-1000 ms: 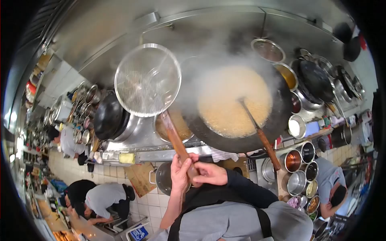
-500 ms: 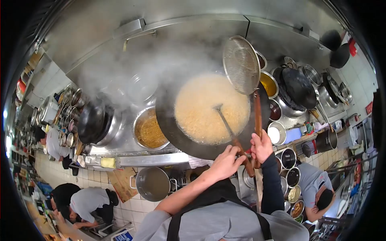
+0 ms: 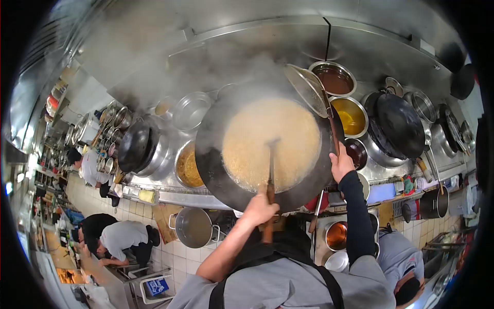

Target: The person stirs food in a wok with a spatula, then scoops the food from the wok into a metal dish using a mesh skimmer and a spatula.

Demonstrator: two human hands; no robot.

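In the head view, my only one, I have a wok (image 3: 213, 175) in the middle, filled with pale, frothy broth (image 3: 296, 147) under drifting steam. Just left of it, a bowl (image 3: 177, 172) holds yellow-brown food; behind that, a bright steel basin (image 3: 177, 113) has contents I can't make out. Nearer the body, a two-handled pot (image 3: 211, 230) holds something cloudy and grey. Right of the wok stand a pan (image 3: 354, 88) of reddish-brown liquid, a tub (image 3: 366, 123) of yellow liquid and a smaller cup (image 3: 365, 155) of something dark red.

The left hand (image 3: 260, 208), forearm bare and reaching forward, is wrapped around the ladle (image 3: 270, 188) by its wooden grip. The right hand (image 3: 341, 164), its arm in a dark sleeve and stretched further out, clasps the strainer (image 3: 309, 92) by its handle.

The ladle leans into the wok, its head in the broth and blurred by steam, its grip pointing back at the apron. The strainer's round mesh sits tilted over the wok's far right edge; whether they touch, I can't tell.
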